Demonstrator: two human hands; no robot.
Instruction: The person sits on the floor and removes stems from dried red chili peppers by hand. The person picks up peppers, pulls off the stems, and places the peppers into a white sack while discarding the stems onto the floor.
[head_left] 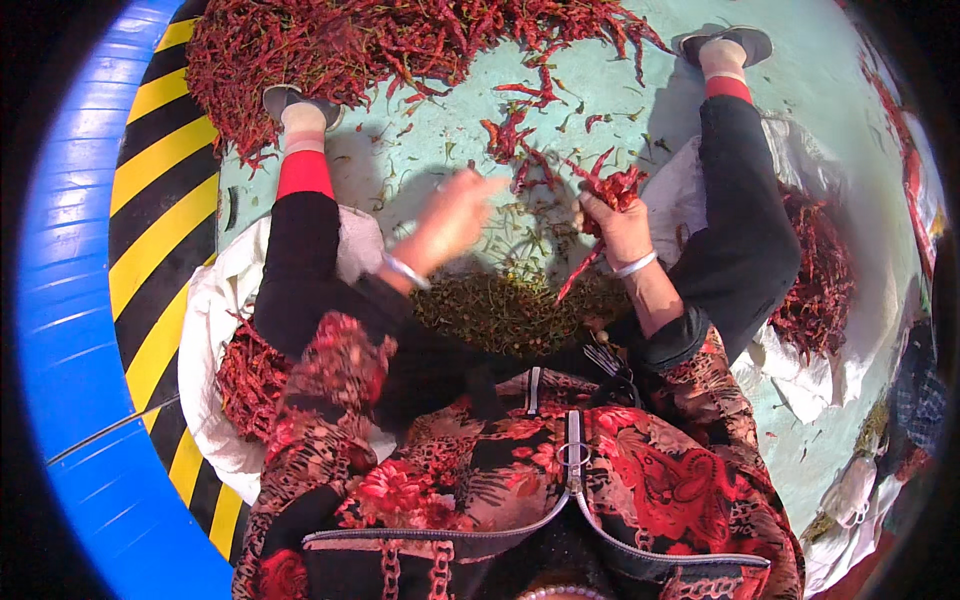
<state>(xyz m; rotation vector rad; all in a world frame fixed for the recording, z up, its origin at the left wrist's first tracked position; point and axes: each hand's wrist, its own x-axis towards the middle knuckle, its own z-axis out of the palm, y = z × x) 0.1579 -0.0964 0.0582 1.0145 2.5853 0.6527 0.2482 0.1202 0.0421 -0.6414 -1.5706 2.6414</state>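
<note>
A bunch of dried red chili peppers [612, 187] is gripped in my right hand [622, 228], the thumb pressed across it. One long chili [580, 272] hangs below that hand. To the left, my left hand [455, 222] is smeared by motion over the pale green floor; a finger seems to point toward the bunch, but its grip is unclear. Loose chilies [508, 137] lie on the floor just beyond both hands. Between my legs sits a heap of greenish-brown stems [515, 312].
A large pile of dried chilies [330, 50] spreads at the far left, by my left foot. White sacks holding chilies stand beside my left leg [222, 400] and right leg [790, 365]. Yellow-black striped edging [160, 250] and a blue surface [75, 300] border the left.
</note>
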